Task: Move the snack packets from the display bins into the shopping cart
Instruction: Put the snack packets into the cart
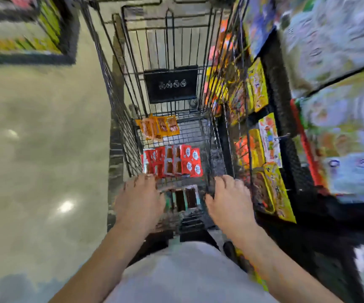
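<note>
Snack packets (pixel 172 162) crowd left in the shopping cart (pixel 121 114); left hand (pixel 139 199) and right hand (pixel 231 201) apart, grip unclear.

Bright overhead glare, heavy motion blur

black cart (pixel 133 138), red packets (pixel 172 164) (orange (pixel 158 127) beyond)

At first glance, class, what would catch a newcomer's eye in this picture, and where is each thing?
The red snack packets in the middle of the wire shopping cart stand out first, with orange packets beyond them. The left hand and right hand reach over the cart's near end. Bright yellow packets fill display bins on the right.
</note>
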`<state>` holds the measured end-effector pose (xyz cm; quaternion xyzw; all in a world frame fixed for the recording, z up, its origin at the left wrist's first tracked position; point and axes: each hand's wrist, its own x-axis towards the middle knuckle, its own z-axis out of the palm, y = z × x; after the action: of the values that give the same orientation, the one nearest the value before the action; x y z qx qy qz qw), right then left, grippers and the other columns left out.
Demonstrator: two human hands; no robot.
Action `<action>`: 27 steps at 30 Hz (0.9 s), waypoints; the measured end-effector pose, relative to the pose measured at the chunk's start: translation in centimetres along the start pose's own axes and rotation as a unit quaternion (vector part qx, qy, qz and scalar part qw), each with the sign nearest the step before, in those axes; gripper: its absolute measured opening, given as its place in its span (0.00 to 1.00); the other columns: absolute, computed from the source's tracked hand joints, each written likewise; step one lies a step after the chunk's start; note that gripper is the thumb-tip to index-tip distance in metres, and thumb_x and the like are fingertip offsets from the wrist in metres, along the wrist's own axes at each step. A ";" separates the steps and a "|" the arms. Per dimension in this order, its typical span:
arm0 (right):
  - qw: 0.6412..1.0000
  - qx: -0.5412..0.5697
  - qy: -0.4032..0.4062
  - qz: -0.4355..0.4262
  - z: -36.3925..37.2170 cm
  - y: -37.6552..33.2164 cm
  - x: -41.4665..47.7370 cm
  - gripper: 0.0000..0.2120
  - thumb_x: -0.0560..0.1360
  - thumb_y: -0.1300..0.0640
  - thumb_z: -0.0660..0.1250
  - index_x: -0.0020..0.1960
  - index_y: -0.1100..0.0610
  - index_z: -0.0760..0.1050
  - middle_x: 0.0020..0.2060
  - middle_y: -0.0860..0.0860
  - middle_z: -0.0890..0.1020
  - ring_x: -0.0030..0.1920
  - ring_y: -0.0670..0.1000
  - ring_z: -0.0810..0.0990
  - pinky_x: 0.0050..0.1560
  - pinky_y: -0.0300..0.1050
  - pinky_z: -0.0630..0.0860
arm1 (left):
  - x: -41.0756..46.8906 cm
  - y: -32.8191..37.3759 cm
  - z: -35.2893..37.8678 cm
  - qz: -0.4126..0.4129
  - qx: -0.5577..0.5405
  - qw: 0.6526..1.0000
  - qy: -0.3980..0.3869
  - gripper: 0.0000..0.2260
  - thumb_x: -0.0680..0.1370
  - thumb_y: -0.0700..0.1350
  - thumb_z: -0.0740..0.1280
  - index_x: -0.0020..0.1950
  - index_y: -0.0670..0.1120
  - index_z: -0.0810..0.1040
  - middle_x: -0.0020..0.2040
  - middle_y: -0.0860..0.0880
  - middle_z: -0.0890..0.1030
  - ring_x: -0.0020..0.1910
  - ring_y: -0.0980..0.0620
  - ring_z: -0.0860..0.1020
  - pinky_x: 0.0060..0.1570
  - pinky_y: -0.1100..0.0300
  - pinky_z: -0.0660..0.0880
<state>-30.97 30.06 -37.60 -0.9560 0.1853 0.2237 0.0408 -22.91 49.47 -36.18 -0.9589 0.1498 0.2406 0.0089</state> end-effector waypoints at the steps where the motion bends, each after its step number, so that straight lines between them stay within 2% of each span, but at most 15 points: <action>1: 1.000 0.006 0.008 0.013 -1.0 -0.3 -2.1 0.25 0.83 0.41 0.55 0.74 0.55 0.67 0.69 0.53 0.73 0.68 0.58 0.72 0.66 0.53 0.68 | -1.4 -0.7 -1.1 0.009 0.008 1.000 0.003 0.24 0.84 0.60 0.61 0.77 0.50 0.69 0.75 0.49 0.74 0.74 0.47 0.72 0.73 0.47 0.69; 4: 0.999 0.016 0.014 0.048 -3.0 -1.6 -9.1 0.22 0.79 0.43 0.61 0.69 0.54 0.72 0.65 0.52 0.76 0.64 0.58 0.75 0.60 0.53 0.72 | -6.2 -2.7 -4.0 0.046 0.051 0.997 0.019 0.22 0.84 0.60 0.60 0.74 0.51 0.72 0.71 0.50 0.76 0.71 0.46 0.73 0.70 0.48 0.70; 7: 0.996 0.030 0.031 0.074 -4.0 -2.5 -14.7 0.22 0.73 0.44 0.72 0.62 0.56 0.79 0.59 0.55 0.81 0.56 0.61 0.80 0.54 0.55 0.77 | -9.5 -3.8 -5.6 0.087 0.084 0.991 0.061 0.21 0.84 0.60 0.59 0.72 0.52 0.73 0.70 0.52 0.77 0.70 0.47 0.74 0.69 0.49 0.71; 10: 0.990 0.038 0.051 0.125 -4.7 -2.5 -19.0 0.26 0.65 0.46 0.82 0.56 0.59 0.83 0.54 0.57 0.84 0.50 0.61 0.83 0.48 0.55 0.81 | -11.4 -3.3 -6.7 0.137 0.089 0.983 0.083 0.24 0.84 0.62 0.59 0.76 0.53 0.70 0.76 0.52 0.73 0.76 0.48 0.70 0.75 0.49 0.67; 12: 0.984 0.045 0.082 0.153 -4.9 -1.9 -21.3 0.27 0.61 0.48 0.85 0.54 0.60 0.84 0.52 0.59 0.85 0.49 0.62 0.85 0.46 0.56 0.82 | -12.4 -2.0 -7.2 0.171 0.090 0.977 0.092 0.27 0.84 0.63 0.59 0.80 0.52 0.67 0.80 0.52 0.69 0.79 0.48 0.67 0.77 0.48 0.64; 14: 0.978 0.054 0.093 0.180 -4.8 -0.8 -23.2 0.26 0.64 0.48 0.83 0.57 0.60 0.84 0.55 0.59 0.85 0.52 0.62 0.84 0.51 0.57 0.82 | -13.2 -0.3 -7.4 0.207 0.097 0.968 0.107 0.28 0.84 0.63 0.58 0.80 0.52 0.66 0.80 0.52 0.69 0.79 0.48 0.66 0.78 0.48 0.63; 17: 0.967 0.078 0.102 0.219 -4.7 1.2 -26.6 0.26 0.75 0.43 0.71 0.68 0.56 0.77 0.66 0.55 0.79 0.63 0.60 0.78 0.63 0.56 0.75 | -14.6 3.1 -7.6 0.261 0.111 0.951 0.125 0.28 0.84 0.64 0.58 0.80 0.52 0.66 0.80 0.52 0.68 0.80 0.47 0.65 0.80 0.47 0.61; 19: 0.955 0.086 0.126 0.255 -4.4 2.9 -28.9 0.27 0.78 0.41 0.65 0.72 0.54 0.73 0.70 0.53 0.75 0.68 0.59 0.74 0.68 0.55 0.71 | -15.9 5.8 -7.8 0.308 0.130 0.932 0.143 0.27 0.83 0.64 0.60 0.77 0.52 0.69 0.77 0.51 0.71 0.77 0.47 0.68 0.77 0.48 0.64; 21: 0.938 0.101 0.149 0.295 -4.1 5.1 -31.5 0.26 0.77 0.42 0.67 0.71 0.55 0.75 0.69 0.54 0.76 0.67 0.60 0.76 0.67 0.56 0.72 | -17.8 9.0 -8.0 0.356 0.129 0.912 0.157 0.26 0.81 0.63 0.64 0.74 0.50 0.73 0.75 0.50 0.74 0.75 0.46 0.71 0.73 0.48 0.68; 24: 0.905 0.130 0.194 0.356 -3.3 8.6 -36.2 0.22 0.73 0.46 0.74 0.62 0.58 0.80 0.60 0.56 0.82 0.58 0.62 0.81 0.60 0.58 0.78 | -21.7 14.6 -8.1 0.417 0.133 0.885 0.157 0.27 0.78 0.59 0.73 0.71 0.46 0.78 0.74 0.45 0.77 0.72 0.41 0.76 0.69 0.44 0.71; 26: 0.886 0.147 0.191 0.396 -2.6 10.9 -39.9 0.23 0.74 0.44 0.71 0.64 0.56 0.79 0.61 0.55 0.81 0.60 0.61 0.80 0.61 0.56 0.77 | -24.4 18.4 -7.2 0.461 0.140 0.863 0.153 0.25 0.69 0.50 0.83 0.61 0.39 0.84 0.62 0.38 0.84 0.60 0.34 0.83 0.59 0.39 0.78; 27: 0.877 0.150 0.194 0.414 -2.3 12.0 -41.8 0.23 0.75 0.43 0.70 0.65 0.54 0.78 0.61 0.54 0.81 0.60 0.60 0.80 0.60 0.55 0.76 | -25.7 20.1 -6.5 0.483 0.132 0.850 0.162 0.24 0.67 0.47 0.85 0.57 0.36 0.84 0.58 0.35 0.85 0.55 0.32 0.84 0.55 0.37 0.80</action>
<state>-69.28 32.64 -16.96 -0.7988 0.5995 0.0001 0.0507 -47.39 36.99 -17.37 -0.7807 0.6239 0.0336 -0.0067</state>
